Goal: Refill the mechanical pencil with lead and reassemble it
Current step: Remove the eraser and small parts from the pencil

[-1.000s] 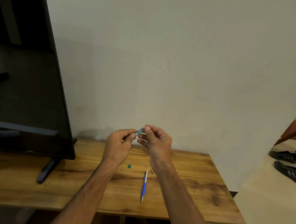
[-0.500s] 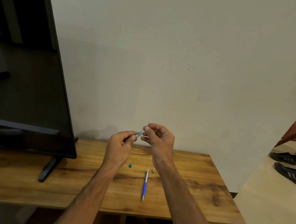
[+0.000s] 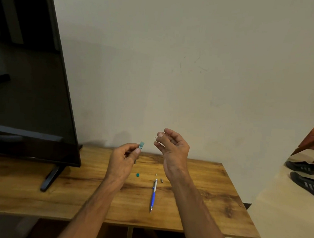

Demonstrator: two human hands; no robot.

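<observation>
The left hand (image 3: 122, 158) is raised above the tabletop (image 3: 212, 195), thumb and forefinger pinching a small teal lead case (image 3: 141, 146) that stands nearly upright, its top end poking above the thumb. The right hand (image 3: 171, 147) is held a little higher and apart from the left, palm turned inward, thumb and forefinger pinching a thin lead (image 3: 156, 136) that slants down to the left from the fingertips; the other fingers curl loosely.

Below and between the hands, the mechanical pencil (image 3: 153, 195) lies on the tabletop, blue grip toward the viewer, tip pointing at the near edge. Just beyond its far end lie two tiny parts: a pale piece (image 3: 156, 174) and a darker metal cap (image 3: 161, 180). A small teal cap (image 3: 137, 175) sits to their left. A dark television (image 3: 25, 92) stands on the left; black shoes (image 3: 307, 176) rest on the floor to the right.
</observation>
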